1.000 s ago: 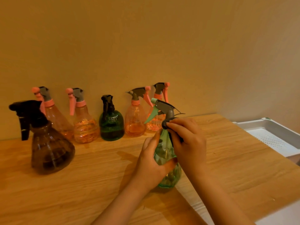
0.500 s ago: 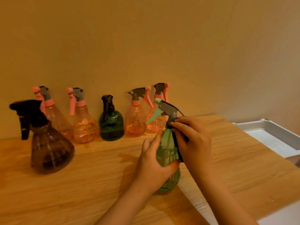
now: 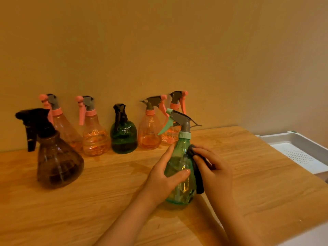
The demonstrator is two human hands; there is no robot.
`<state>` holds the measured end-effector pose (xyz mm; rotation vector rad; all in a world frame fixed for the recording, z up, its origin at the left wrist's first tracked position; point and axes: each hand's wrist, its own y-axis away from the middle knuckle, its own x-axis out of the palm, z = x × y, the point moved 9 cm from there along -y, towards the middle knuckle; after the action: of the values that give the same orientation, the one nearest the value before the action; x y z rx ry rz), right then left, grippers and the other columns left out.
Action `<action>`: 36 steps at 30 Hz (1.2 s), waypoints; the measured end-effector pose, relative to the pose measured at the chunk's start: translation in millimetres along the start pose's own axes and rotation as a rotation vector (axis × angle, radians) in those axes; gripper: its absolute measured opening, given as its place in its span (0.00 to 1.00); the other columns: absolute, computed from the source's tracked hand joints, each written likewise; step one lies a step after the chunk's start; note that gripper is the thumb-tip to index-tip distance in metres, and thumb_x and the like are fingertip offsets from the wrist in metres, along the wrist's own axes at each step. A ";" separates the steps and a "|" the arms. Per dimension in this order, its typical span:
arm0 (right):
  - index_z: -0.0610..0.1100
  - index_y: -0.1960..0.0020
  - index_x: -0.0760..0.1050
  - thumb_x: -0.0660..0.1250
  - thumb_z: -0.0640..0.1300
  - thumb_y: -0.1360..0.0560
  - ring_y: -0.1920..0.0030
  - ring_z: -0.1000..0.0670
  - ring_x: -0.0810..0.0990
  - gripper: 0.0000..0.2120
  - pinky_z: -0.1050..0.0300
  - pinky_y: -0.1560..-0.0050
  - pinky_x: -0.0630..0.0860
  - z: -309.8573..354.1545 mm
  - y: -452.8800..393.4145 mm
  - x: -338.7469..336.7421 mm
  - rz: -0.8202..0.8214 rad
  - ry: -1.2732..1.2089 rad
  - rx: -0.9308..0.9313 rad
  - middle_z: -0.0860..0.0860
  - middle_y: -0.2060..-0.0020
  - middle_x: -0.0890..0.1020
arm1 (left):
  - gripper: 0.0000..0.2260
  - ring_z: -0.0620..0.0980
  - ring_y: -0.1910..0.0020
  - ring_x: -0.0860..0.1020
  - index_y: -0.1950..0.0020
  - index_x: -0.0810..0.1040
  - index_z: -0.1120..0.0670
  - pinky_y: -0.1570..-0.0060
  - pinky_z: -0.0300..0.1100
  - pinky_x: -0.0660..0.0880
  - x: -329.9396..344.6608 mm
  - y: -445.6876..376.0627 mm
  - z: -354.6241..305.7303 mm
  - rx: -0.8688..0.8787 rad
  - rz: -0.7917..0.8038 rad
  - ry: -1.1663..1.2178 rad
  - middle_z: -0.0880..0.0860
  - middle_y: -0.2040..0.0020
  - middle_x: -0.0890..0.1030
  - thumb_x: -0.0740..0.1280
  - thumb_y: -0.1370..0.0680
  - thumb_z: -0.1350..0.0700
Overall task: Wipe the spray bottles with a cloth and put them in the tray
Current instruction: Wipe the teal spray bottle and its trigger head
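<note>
A light green spray bottle with a grey head stands upright on the wooden table, near the middle. My left hand grips its body from the left, thumb across the front. My right hand holds a dark cloth and presses it against the bottle's right side, below the neck. The white perforated tray lies at the table's right end, with nothing seen in it.
Along the wall stand several pink-orange spray bottles and a dark green one. A large brown bottle with a black head stands nearer at the left. A white surface edge shows at bottom right.
My right hand with the cloth slid down from the bottle's neck to its upper body. The spray head, covered before, now shows fully. My left hand keeps its grip.
</note>
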<state>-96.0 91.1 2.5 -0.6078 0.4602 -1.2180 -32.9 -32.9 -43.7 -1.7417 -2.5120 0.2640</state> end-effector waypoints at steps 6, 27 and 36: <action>0.52 0.56 0.81 0.68 0.35 0.33 0.55 0.63 0.79 0.13 0.73 0.54 0.72 17.3 -15.1 -17.7 -0.051 0.223 -0.124 0.65 0.59 0.81 | 0.30 0.38 0.48 0.80 0.34 0.65 0.37 0.54 0.35 0.78 -5.0 -5.0 6.5 -0.008 -0.095 0.104 0.42 0.42 0.79 0.74 0.27 0.60; 0.34 0.57 0.82 0.66 0.29 0.33 0.54 0.51 0.73 0.08 0.64 0.55 0.72 69.0 -60.6 9.0 0.325 0.788 -0.683 0.43 0.60 0.82 | 0.34 0.31 0.47 0.74 0.45 0.57 0.18 0.45 0.37 0.76 11.0 -1.7 -1.8 -0.005 -0.039 -0.144 0.29 0.43 0.70 0.75 0.30 0.50; 0.34 0.56 0.82 0.66 0.28 0.34 0.54 0.51 0.72 0.09 0.64 0.54 0.70 57.1 -49.8 34.3 0.467 0.835 -0.730 0.44 0.59 0.82 | 0.33 0.36 0.47 0.78 0.39 0.57 0.21 0.44 0.44 0.78 7.7 3.4 -2.9 -0.037 -0.047 -0.221 0.35 0.41 0.76 0.73 0.34 0.42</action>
<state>-86.3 57.8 78.0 -0.5239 1.6984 -0.7799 -32.0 -24.3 -41.8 -1.7522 -2.7226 0.4323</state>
